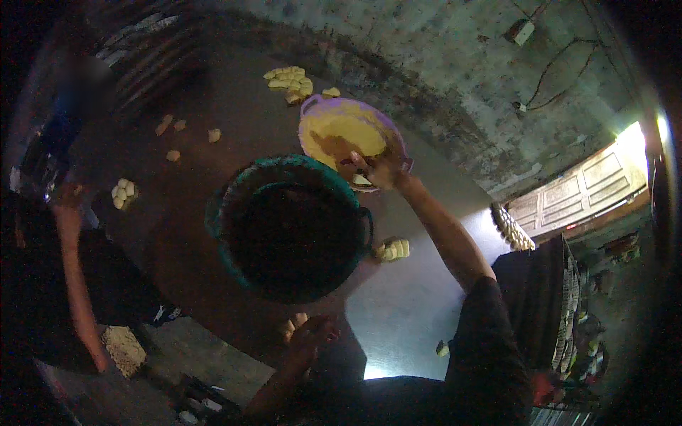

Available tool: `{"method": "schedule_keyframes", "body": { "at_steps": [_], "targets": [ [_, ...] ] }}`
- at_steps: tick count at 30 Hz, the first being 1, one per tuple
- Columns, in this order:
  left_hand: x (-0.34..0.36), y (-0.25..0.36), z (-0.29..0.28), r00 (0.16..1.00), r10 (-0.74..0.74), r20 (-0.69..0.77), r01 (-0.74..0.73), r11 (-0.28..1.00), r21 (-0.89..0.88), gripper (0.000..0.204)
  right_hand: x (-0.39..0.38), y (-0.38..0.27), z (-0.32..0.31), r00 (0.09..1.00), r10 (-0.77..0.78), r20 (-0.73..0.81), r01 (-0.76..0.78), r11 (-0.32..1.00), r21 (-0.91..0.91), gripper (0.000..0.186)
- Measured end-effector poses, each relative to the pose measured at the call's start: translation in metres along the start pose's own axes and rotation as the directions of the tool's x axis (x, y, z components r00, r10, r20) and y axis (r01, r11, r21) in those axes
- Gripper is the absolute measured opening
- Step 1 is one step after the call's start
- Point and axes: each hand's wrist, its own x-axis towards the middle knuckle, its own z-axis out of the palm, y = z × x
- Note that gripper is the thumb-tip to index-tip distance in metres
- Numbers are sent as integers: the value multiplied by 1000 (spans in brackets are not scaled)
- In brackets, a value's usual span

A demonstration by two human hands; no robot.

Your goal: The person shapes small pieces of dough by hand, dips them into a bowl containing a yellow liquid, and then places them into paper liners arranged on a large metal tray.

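Observation:
My right hand reaches into a purple-rimmed basin holding a yellow powder or crumb-like coating. One finger stretches out and the fingers look apart. A small pale piece, like cut dough, lies just below them; it does not look gripped. My left hand is low at the table's near side, its fingers curled in shadow. Several pale pieces sit right beside it; whether it holds one is hidden. Between my hands stands a large dark tub with a green rim, its inside too dark to read.
Pale dough-like pieces lie in clusters at the back, the left and right of the tub. Single pieces are scattered at left. A co-worker's arm is at the left. A stained wall stands behind the table.

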Motion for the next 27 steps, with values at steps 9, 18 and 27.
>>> {"method": "schedule_keyframes", "body": {
  "at_steps": [9,18,27],
  "targets": [
    [5,72,53,966,248,78,-251,967,33,52,-141,-24,20,978,43,-204,148,549,823,34],
    [-55,76,128,968,-23,249,159,824,-543,48,-353,-66,72,930,-75,-360,365,318,875,29],
    [-124,17,196,914,378,146,-345,915,-207,33,-481,-49,44,713,-271,-646,544,795,267,45]
  ]
}}
